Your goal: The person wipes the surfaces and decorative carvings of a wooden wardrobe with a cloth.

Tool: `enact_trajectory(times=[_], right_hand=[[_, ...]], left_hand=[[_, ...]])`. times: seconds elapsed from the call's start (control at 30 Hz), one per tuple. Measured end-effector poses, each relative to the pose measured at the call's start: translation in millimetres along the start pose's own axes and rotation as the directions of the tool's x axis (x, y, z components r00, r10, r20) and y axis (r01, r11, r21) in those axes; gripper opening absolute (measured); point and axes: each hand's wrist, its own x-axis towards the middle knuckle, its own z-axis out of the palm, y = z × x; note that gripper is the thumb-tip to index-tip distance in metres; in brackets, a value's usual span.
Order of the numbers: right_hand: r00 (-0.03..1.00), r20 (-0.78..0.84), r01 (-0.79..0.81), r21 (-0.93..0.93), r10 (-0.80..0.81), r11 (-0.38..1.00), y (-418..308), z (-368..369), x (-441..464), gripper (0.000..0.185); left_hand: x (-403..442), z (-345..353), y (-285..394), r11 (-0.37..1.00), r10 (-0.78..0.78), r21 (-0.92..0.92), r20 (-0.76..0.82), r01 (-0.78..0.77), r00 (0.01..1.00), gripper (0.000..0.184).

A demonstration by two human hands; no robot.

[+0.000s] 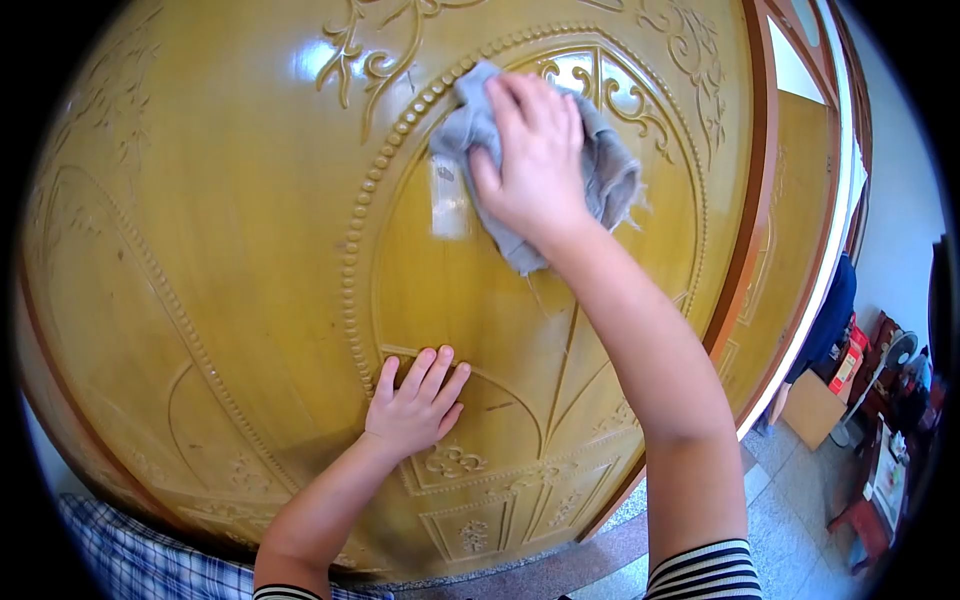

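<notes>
A grey cloth (610,165) is pressed against the carved yellow-brown wooden door (260,200), inside its beaded oval. My right hand (535,150) lies over the cloth, its fingers bent onto the fabric and the arm stretched up from the lower right. Loose threads hang from the cloth's edges. Lower on the door, my left hand (415,400) rests with fingers spread against the panel near the oval's lower left rim, holding nothing. Part of the cloth is hidden beneath my right hand.
A reddish-brown frame strip (745,240) borders the door on the right. Blue plaid fabric (150,550) lies at the lower left. Beyond the door stand a fan (900,348), a cardboard box (812,408) and a low table (885,480) on the tiled floor (790,520).
</notes>
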Motion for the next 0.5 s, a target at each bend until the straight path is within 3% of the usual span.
enact_trajectory(times=[0.03,0.1,0.17,0.3,0.37,0.5], right_hand=[[0.998,0.054,0.016,-0.002,-0.016,1.0,-10.0,-2.5,-5.8,0.056],[0.937,0.238,0.225,0.15,-0.256,0.963,-27.0,-4.0,-31.6,0.064],[0.843,0.328,0.343,0.282,-0.426,0.896,-28.7,-7.5,-38.5,0.061],[0.926,0.177,0.299,0.196,-0.334,0.934,6.7,0.4,-17.6,0.061],[0.996,-0.002,0.09,-0.075,-0.091,0.993,18.9,-12.3,7.3,0.059],[1.0,-0.008,0.002,-0.013,-0.002,1.0,-13.8,2.5,-8.6,0.056]], left_hand=[[-0.4,-0.7,0.0,1.0,-0.004,-0.001,-0.001,0.004,1.0,0.056],[-1.1,-1.8,0.8,0.999,-0.034,-0.006,0.025,0.035,0.999,0.054],[-1.6,0.2,1.8,0.999,-0.042,-0.011,0.026,0.042,0.999,0.054],[-2.4,-1.9,0.1,0.999,-0.029,-0.02,0.031,0.03,0.999,0.053],[-1.2,-1.6,0.5,0.999,-0.034,-0.018,0.023,0.034,0.999,0.053],[-1.1,-2.7,1.0,0.998,-0.043,-0.036,0.021,0.043,0.999,0.052]])
